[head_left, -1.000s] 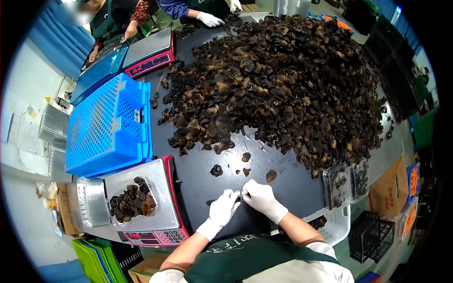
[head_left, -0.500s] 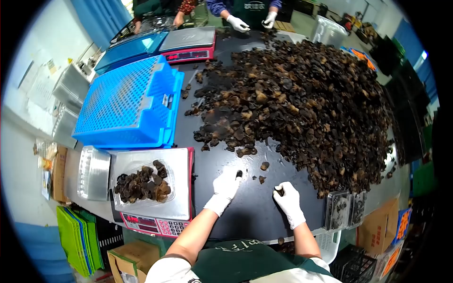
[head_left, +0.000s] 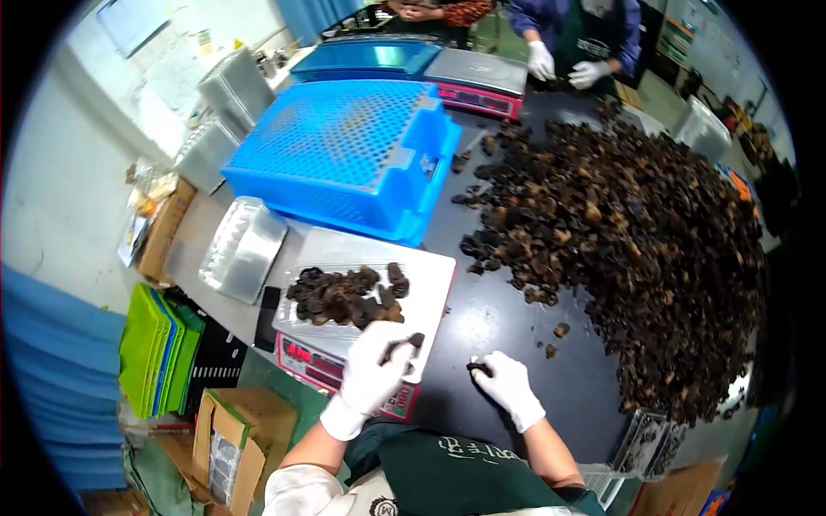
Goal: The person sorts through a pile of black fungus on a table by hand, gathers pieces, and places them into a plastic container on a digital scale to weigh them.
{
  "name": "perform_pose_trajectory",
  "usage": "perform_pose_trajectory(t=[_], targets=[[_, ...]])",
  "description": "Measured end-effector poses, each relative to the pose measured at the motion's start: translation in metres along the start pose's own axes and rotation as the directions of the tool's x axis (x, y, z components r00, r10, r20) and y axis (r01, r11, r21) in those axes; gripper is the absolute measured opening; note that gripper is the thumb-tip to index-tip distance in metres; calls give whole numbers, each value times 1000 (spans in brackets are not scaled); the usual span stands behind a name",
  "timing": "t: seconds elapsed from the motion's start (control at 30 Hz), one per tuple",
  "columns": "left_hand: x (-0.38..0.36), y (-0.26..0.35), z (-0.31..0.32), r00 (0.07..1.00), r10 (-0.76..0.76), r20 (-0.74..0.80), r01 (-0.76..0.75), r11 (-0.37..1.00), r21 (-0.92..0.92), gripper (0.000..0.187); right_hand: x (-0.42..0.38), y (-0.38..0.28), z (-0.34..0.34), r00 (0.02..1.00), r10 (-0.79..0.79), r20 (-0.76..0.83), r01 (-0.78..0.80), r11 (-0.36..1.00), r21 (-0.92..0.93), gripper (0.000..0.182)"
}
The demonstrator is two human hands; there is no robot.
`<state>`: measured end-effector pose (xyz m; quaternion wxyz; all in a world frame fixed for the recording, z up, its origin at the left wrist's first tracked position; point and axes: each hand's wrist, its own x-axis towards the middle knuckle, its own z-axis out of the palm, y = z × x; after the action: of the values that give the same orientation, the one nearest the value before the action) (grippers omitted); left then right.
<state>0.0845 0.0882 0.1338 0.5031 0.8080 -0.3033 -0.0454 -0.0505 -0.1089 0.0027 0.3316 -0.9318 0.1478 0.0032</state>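
Head view: the gloved left hand (head_left: 374, 371) pinches a piece of dried wood-ear fungus (head_left: 403, 346) over the near edge of the weighing scale (head_left: 430, 284), just short of the filled clear tray (head_left: 344, 297) lying up and left of it. The gloved right hand (head_left: 508, 385), farther from the tray, rests on the black table (head_left: 482, 318), fingers closed on a second dark piece (head_left: 478, 370).
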Motion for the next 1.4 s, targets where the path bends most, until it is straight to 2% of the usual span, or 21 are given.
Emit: perform_pose_trajectory(t=[0.07, 0.13, 0.2, 0.23, 0.27, 0.33, 0.4, 0.47, 0.53, 0.6, 0.67, 0.7, 0.77, 0.8, 0.9, 1.0, 1.07, 1.17, 1.2, 1.27, 1.4], targets=[[10, -30, -31, 962, 95, -254, -56, 986, 159, 18, 16, -19, -23, 992, -76, -96, 90, 985, 150, 17], [17, -60, -57, 908, -59, -414, 96, 993, 69, 20, 39, -51, -42, 969, -137, -207, 194, 937, 290, 19], [26, -81, -74, 888, 33, -459, 10, 996, 91, 22, 65, -85, -54, 931, -272, -242, 335, 900, 278, 21], [30, -93, -79, 894, 119, -432, -76, 991, 114, 24, 80, -98, -53, 874, -377, -306, 447, 872, 202, 21], [33, -102, -82, 886, 280, -370, -177, 941, 288, 29, 91, -118, -54, 857, -410, -310, 489, 838, 243, 24], [39, -106, -81, 884, 387, -262, -270, 880, 390, 35, 117, -137, -43, 852, -489, -187, 519, 835, 183, 28], [38, -117, -84, 942, 335, -31, -282, 837, 469, 53, 140, -145, -20, 825, -551, -126, 560, 767, 315, 35], [40, -116, -88, 937, 320, 143, -343, 756, 557, 61, 155, -151, -6, 752, -657, -53, 654, 734, 184, 44], [36, -115, -90, 931, 304, 200, -362, 717, 596, 72, 152, -158, -3, 752, -659, -23, 659, 752, 21, 53], [32, -112, -95, 918, 333, 214, -394, 710, 584, 76, 152, -153, -2, 730, -681, -55, 682, 731, 9, 59], [28, -116, -100, 925, 348, 150, -373, 771, 516, 88, 147, -151, -14, 766, -627, -144, 643, 738, 206, 58], [25, -121, -103, 936, 339, 95, -340, 797, 500, 93, 144, -145, -15, 822, -549, -149, 563, 744, 360, 55], [22, -124, -111, 952, 305, 22, -286, 864, 415, 104, 136, -140, -30, 816, -507, -277, 576, 752, 320, 46], [18, -124, -115, 969, 246, 7, -231, 900, 369, 100, 137, -133, -35, 797, -506, -330, 597, 745, 299, 42], [12, -145, -122, 976, 207, -72, -177, 938, 298, 93, 135, -106, -34, 842, -416, -344, 518, 802, 299, 35], [8, -153, -136, 968, 207, -138, -155, 935, 319, 86, 129, -101, -37, 875, -377, -305, 469, 817, 335, 29], [6, -151, -144, 972, 154, -177, -106, 961, 256, 85, 123, -106, -36, 869, -408, -280, 484, 818, 311, 29], [8, -137, -152, 977, 171, -125, -117, 927, 355, 87, 119, -119, -34, 810, -530, -250, 575, 801, 168, 30], [12, -134, -151, 981, 191, -47, -153, 893, 422, 89, 120, -123, -33, 787, -575, -223, 607, 786, 116, 30], [20, -125, -145, 982, 177, 70, -187, 824, 535, 98, 123, -132, -30, 780, -594, -196, 619, 779, 101, 31], [39, -121, -121, 986, 40, 161, -133, 770, 625, 111, 139, -140, -19, 828, -532, -178, 560, 802, 206, 34]])
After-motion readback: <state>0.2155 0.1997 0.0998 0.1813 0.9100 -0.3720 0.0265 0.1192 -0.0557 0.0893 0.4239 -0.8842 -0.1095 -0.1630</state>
